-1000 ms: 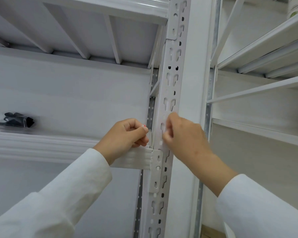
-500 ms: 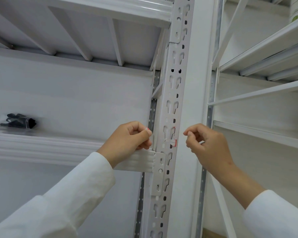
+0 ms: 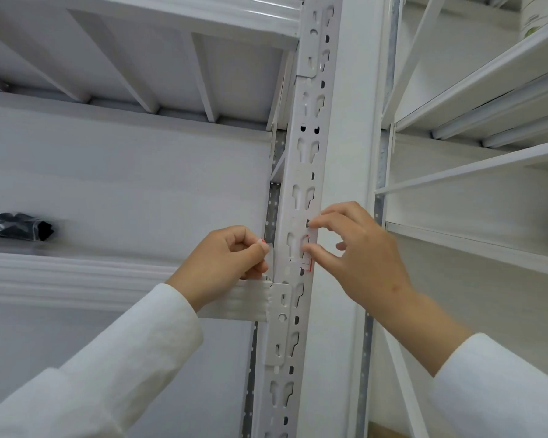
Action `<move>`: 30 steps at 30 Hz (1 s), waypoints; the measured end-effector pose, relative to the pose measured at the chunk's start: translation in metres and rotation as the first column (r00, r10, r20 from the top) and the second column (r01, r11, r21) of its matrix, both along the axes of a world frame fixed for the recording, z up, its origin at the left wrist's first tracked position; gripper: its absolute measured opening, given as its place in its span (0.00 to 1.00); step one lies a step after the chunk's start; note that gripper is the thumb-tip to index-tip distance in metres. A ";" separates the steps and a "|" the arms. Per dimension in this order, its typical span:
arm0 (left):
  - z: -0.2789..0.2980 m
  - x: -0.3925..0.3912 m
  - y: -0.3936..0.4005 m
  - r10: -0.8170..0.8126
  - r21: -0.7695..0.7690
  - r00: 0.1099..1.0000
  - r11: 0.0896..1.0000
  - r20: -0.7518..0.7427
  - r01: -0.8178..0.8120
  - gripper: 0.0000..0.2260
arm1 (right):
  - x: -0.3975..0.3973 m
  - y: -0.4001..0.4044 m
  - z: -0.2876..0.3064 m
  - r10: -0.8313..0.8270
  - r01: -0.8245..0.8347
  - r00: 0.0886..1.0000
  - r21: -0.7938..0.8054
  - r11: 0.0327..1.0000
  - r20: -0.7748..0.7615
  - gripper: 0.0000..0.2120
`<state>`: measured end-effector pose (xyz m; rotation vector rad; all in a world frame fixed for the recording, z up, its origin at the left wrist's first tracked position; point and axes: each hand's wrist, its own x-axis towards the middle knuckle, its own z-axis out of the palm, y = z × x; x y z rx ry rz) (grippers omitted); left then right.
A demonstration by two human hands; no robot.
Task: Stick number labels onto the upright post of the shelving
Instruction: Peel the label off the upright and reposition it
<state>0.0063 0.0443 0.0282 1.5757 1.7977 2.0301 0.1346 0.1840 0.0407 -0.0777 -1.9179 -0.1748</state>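
The white perforated upright post [image 3: 301, 159] runs from top to bottom in the middle of the view. A small white label with a red edge [image 3: 308, 264] sits on the post's right edge, just above the shelf beam bracket. My right hand [image 3: 361, 257] has its fingers spread, with the index tip and thumb tip pressed on the post right above the label's red edge. My left hand [image 3: 225, 260] is closed left of the post, thumb pinched against the forefinger on a small pale strip with a red mark [image 3: 266, 248].
A white shelf beam [image 3: 108, 279] joins the post below my left hand. A black bundle [image 3: 19, 230] lies on the left shelf. The ribbed underside of an upper shelf [image 3: 140, 58] hangs overhead. More white shelving [image 3: 487, 90] and a white container [image 3: 538, 17] stand to the right.
My right hand left the post, exposing the red-edged label, then came back with fingers spread onto it. My left hand stayed pinched beside the post.
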 end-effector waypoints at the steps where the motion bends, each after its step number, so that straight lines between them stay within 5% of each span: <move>1: 0.000 0.000 0.000 -0.002 0.000 1.000 1.000 0.000 0.002 0.09 | -0.002 -0.001 0.000 0.000 0.000 1.000 0.008 1.000 -0.016 0.07; 14: 0.000 0.000 -0.002 -0.006 -0.010 1.000 1.000 -0.006 0.006 0.09 | -0.011 -0.014 0.002 -0.212 0.212 0.975 0.005 0.977 0.058 0.05; 20: -0.002 -0.001 -0.003 -0.030 -0.003 0.999 1.000 0.009 0.030 0.09 | -0.002 0.003 -0.011 0.187 -0.212 0.976 -0.318 0.924 -0.108 0.10; 24: -0.002 -0.002 -0.002 -0.062 -0.007 0.998 0.998 0.007 0.062 0.08 | -0.004 -0.001 -0.017 0.275 -0.307 0.952 -0.414 0.857 -0.137 0.09; 30: -0.002 -0.004 -0.003 -0.085 -0.018 0.996 0.996 -0.007 0.085 0.09 | -0.006 -0.012 -0.004 0.042 -0.053 0.998 -0.227 0.972 -0.052 0.04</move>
